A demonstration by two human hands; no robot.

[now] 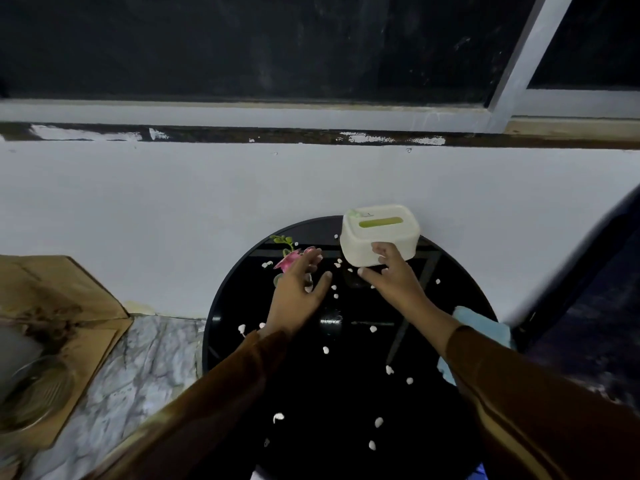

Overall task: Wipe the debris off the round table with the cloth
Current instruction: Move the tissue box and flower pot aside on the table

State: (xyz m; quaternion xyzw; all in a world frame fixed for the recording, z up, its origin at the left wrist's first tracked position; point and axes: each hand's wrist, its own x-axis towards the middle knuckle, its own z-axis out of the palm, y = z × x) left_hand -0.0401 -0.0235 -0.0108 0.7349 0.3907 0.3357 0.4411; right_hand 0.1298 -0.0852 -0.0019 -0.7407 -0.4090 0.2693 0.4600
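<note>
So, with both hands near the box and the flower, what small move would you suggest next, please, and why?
Probably lift the cream box off the round table: the right hand already touches it, white debris lies scattered around, and the blue cloth sits untouched at the right edge.

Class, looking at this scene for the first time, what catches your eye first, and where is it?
White crumbs scattered across the round black glossy table stand out. At its far edge the right hand touches a cream plastic box with a green slot, while the left hand reaches toward a small pink flower.

cloth (485,327) mostly hidden under right sleeve, vase (278,280) behind left hand (294,296)
</note>
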